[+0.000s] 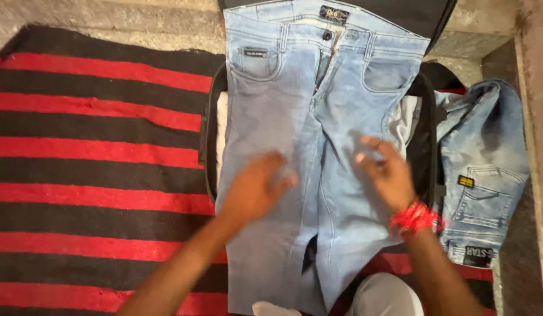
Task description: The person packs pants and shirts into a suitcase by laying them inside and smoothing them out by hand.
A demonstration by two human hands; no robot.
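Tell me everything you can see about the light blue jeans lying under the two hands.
The light blue jeans are faded denim, laid flat, front up, waistband away from the person. They show a dark waist button, a partly open fly, belt loops, two front pockets and a dark inner label. They lie over an open black suitcase. The left hand and the right hand are over the legs.
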